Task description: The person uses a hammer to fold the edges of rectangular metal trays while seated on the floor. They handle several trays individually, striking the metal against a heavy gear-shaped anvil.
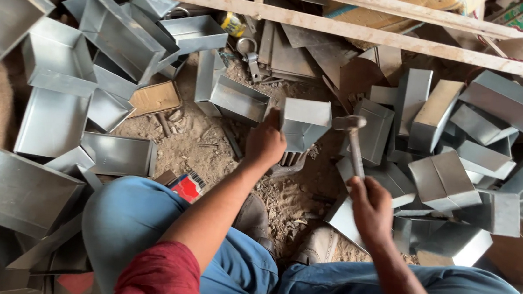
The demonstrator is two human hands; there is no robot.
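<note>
Dirt floor (210, 151) of a workshop, littered with scraps and crowded with folded sheet-metal boxes on the left, far and right sides. Person sat on the floor in blue trousers and a red top, knees spread, shoes near the middle. Left hand (266, 142) was closed on the left edge of a small galvanised metal box (304, 124), holding it upright at centre on a dark iron block (289, 162) that was mostly hidden under it. Right hand (371, 205) was wrapped tight round the handle of a hammer (354, 140), handle running up and away, head just right of the box near its top edge; contact with the box could not be told. Wooden plank (287, 15) crossed the far side from left to right. Red and black packet (186, 186) lay on the floor just left of the left forearm, against the knee. Flat brown cardboard piece (155, 98) lay far left among the boxes. Stack of finished boxes (463, 179) sat right of the hammer.
</note>
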